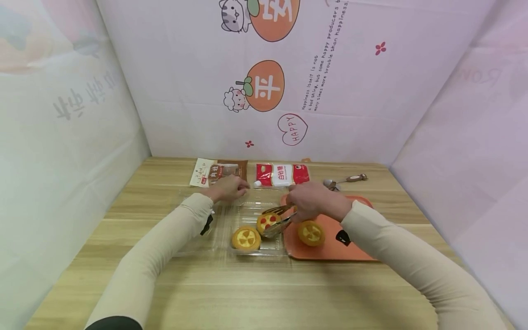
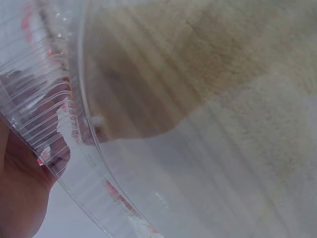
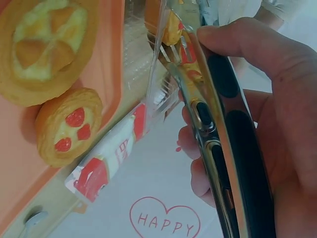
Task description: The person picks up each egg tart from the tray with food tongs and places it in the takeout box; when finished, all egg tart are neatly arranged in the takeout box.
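My right hand (image 1: 311,199) grips metal tongs with dark grip panels (image 3: 228,99). Between the tong ends, in the head view, sits a small tart with red pieces (image 1: 267,221), inside a clear plastic container (image 1: 264,252). Beside it in the container lies a tart with a yellow pinwheel top (image 1: 246,239). At the container's back edge my left hand (image 1: 230,188) holds the clear plastic; its fingers show partly through ribbed plastic in the left wrist view. To the right, an orange tray (image 1: 334,253) bears another pinwheel tart (image 1: 311,233) and a red-topped tart (image 3: 69,127).
Behind the container lie a brown and cream packet (image 1: 218,172) and a red and white pouch (image 1: 282,175). A spoon with a brown handle (image 1: 352,178) rests behind the tray. Printed white cloth walls (image 1: 185,114) stand around the wooden table (image 1: 231,293).
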A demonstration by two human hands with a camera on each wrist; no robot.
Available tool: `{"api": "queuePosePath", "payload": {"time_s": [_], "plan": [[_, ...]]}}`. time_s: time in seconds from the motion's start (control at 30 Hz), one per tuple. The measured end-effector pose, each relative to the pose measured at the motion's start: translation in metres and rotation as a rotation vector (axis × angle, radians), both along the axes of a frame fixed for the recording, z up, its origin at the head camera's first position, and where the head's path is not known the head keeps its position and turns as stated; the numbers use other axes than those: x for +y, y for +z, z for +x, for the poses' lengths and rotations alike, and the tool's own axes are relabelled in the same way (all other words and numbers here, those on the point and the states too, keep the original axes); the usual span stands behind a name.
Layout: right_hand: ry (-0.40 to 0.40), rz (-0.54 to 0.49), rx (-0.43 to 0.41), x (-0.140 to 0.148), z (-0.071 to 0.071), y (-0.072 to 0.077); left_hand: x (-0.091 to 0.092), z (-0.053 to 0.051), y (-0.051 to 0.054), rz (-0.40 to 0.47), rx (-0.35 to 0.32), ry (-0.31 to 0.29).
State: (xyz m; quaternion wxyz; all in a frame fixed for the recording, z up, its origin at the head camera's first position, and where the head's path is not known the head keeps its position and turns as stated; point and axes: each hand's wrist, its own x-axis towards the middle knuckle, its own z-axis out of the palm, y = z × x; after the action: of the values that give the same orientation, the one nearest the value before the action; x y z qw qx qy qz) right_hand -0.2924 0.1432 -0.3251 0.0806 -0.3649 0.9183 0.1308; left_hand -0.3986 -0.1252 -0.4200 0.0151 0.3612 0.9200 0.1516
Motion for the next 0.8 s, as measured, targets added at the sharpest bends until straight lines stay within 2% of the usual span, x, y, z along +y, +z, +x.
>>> {"api": "queuePosePath", "payload": {"time_s": [0.23,0.4,0.47,0.6,0.8], "plan": [[-0.037,0.028,-0.029,-0.003,0.0,0.0,-0.001,-0.002,-0.004,0.008,-0.002,-0.002],[-0.12,-0.098,-0.105,0.014,0.004,0.016,0.001,-0.004,-0.004,0.015,-0.006,-0.003],[-0.156,-0.159,-0.102,0.026,0.006,0.025,0.002,-0.004,-0.003,0.009,-0.01,0.002],[-0.195,-0.235,-0.018,0.06,0.009,0.035,0.003,-0.005,-0.002,-0.008,-0.027,0.025],[-0.2,-0.303,0.056,0.115,0.015,0.027,0.002,-0.002,-0.001,-0.013,-0.052,0.026]]}}
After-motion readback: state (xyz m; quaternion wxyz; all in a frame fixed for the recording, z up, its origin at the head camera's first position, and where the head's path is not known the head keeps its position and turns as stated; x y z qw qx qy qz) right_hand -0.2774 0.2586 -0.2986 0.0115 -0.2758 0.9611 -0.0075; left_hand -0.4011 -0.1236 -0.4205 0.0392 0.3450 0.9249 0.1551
